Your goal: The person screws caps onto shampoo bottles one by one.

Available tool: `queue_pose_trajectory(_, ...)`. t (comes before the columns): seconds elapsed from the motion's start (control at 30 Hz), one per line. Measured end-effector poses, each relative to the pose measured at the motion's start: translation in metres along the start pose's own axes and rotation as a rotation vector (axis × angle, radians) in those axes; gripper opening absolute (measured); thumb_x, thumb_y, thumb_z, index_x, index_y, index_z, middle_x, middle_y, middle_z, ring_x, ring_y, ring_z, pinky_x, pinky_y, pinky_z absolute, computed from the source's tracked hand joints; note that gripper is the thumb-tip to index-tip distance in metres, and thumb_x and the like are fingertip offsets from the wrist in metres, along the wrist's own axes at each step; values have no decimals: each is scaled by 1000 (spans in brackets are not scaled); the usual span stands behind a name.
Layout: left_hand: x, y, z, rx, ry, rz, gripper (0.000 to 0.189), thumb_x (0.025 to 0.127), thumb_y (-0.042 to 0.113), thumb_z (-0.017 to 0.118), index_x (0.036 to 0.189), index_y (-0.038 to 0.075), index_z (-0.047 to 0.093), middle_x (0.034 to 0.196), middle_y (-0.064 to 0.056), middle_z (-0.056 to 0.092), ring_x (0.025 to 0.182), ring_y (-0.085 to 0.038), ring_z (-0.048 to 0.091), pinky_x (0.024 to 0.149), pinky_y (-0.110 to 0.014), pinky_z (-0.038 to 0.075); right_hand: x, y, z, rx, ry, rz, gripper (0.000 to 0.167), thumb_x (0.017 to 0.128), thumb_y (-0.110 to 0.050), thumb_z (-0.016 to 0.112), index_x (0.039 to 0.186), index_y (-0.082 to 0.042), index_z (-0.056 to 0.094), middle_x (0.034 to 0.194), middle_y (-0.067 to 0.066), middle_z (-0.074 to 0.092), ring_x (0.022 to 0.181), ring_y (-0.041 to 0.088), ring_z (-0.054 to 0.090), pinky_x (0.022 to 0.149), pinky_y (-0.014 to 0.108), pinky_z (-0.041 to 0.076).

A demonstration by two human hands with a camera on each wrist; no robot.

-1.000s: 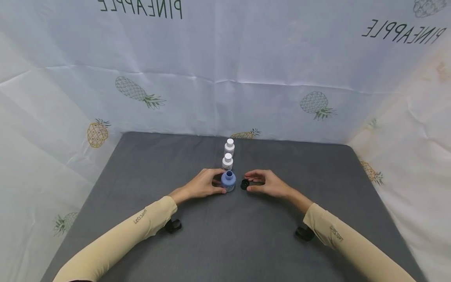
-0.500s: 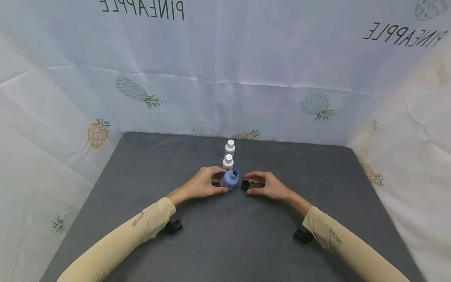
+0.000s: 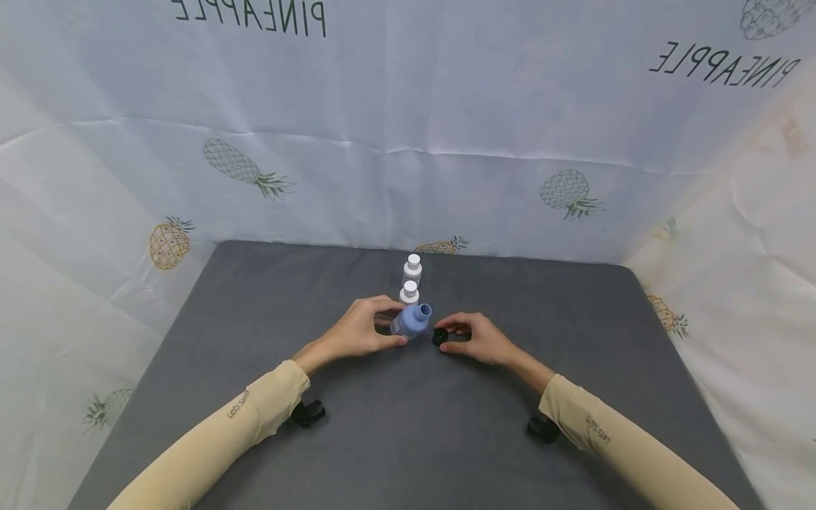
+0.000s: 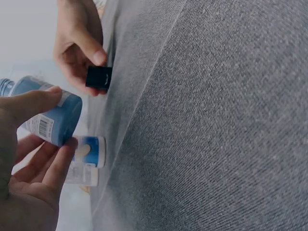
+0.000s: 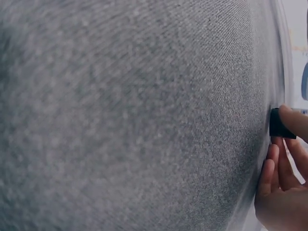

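A small blue bottle (image 3: 409,322) with an uncapped mouth is tilted to the right in the head view. My left hand (image 3: 362,329) grips it between thumb and fingers, and in the left wrist view its base is off the table. To its right, my right hand (image 3: 479,338) pinches a black bottle cap (image 3: 440,336) between thumb and fingers. That cap (image 5: 280,123) is at the tabletop in the right wrist view. Just behind the blue bottle stands a white-capped bottle (image 3: 409,293), with a second white-capped bottle (image 3: 412,270) behind that.
A grey cloth covers the table (image 3: 408,439). Black wrist straps (image 3: 309,413) show under both forearms. A pale curtain (image 3: 357,191) printed with pineapples hangs behind the table and along its sides.
The blue bottle has gone from upright to leaning right, and my left hand has lifted it slightly. My right fingers have closed in on the black cap.
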State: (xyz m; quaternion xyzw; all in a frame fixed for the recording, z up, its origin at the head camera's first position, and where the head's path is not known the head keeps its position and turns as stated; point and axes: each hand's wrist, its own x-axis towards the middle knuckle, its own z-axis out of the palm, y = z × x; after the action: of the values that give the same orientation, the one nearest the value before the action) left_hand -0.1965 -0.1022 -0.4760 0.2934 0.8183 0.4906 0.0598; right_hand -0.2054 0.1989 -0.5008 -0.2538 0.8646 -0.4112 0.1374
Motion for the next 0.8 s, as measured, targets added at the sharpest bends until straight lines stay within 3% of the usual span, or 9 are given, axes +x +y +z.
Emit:
queue_pose_trajectory(0.3,1,2,-8,28,14,-7,51,84,9,93,131,0,74,125,-14,75,118,-29,77,99,-31,66,1,-3,-3,11,7,12,37,94,-17,86,128,-6,77,119,12,80,110,22,74,99,35,64)
queue_pose_trajectory(0.53,0,7,-15,65,37,-1,50,83,9,94,129,1,76,124,-13,75,117,-28,76,99,-35,67,0,-13,-19,131,18,31,38,96,-5,82,132,2,72,125,22,77,115,32,77,99,33,66)
queue_pose_trajectory(0.67,-2,9,-17,87,48,-1,49,83,10,94,128,1,77,122,-13,75,116,-27,76,98,-35,67,2,-26,-31,155,42,-11,40,96,-1,80,135,4,70,127,23,76,115,33,78,100,33,66)
queue_pose_trajectory(0.8,-2,8,-18,109,56,4,49,83,11,94,128,2,77,120,-12,76,114,-26,76,97,-35,68,5,-42,-40,102,83,-80,41,94,-3,83,134,0,73,126,17,78,111,30,79,100,36,66)
